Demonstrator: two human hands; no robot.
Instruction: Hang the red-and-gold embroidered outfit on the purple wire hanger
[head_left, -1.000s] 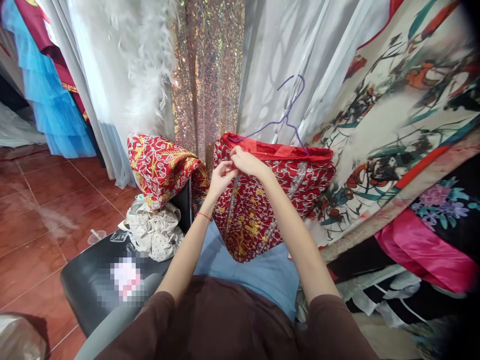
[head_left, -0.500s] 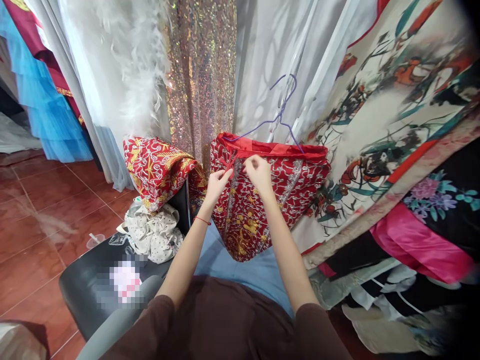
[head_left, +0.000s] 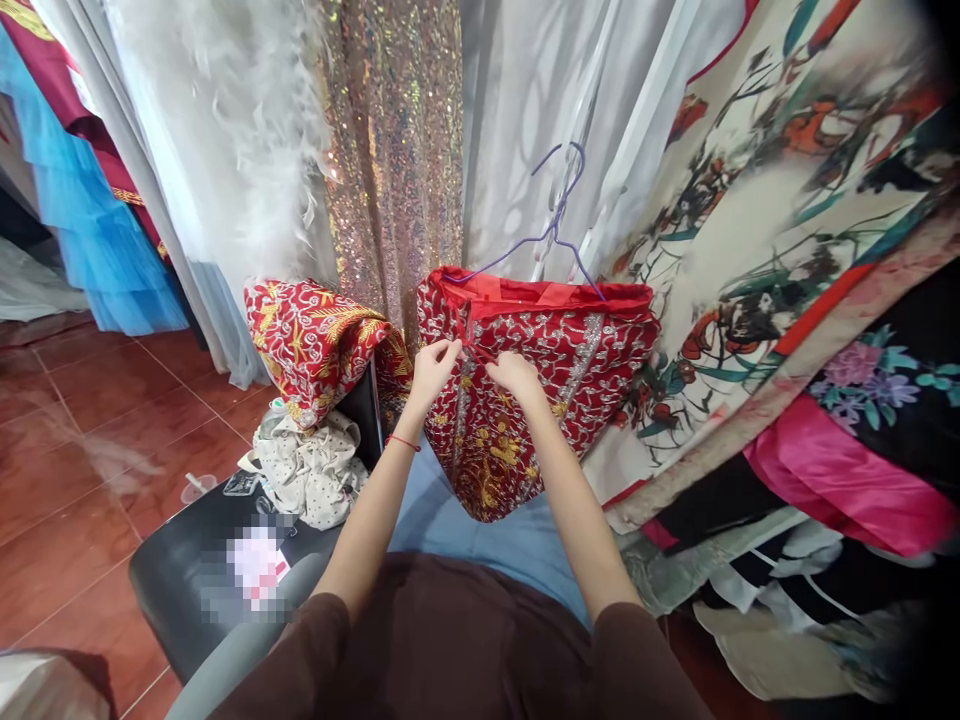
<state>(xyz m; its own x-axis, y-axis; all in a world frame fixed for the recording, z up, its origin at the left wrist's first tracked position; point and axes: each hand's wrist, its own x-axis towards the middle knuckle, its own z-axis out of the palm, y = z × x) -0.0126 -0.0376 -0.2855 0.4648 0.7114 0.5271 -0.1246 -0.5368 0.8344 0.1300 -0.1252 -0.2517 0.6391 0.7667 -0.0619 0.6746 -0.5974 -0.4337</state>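
A red embroidered garment (head_left: 510, 430) with silver and gold patterns rests against my lap. A purple wire hanger (head_left: 553, 225) rises from its open red-lined top edge. My left hand (head_left: 436, 366) is closed, pinching one end of a thin red cord (head_left: 477, 350) at the front of the garment. My right hand (head_left: 517, 376) is closed on the cord's other side, a little lower and to the right. Between the two hands the cord runs across the garment just below its top edge.
On the left, a black chair (head_left: 169, 570) carries a dotted white cloth (head_left: 311, 470) and small items. A second red embroidered garment (head_left: 315, 340) drapes over its back. Hanging ahead are a sequined gown (head_left: 397, 150), white feathered fabric (head_left: 277, 140) and a painted-pattern garment (head_left: 720, 260).
My right hand has moved down and closed on the cord, which now stretches between both hands. My left hand has stayed nearly in place. The view has shifted slightly.
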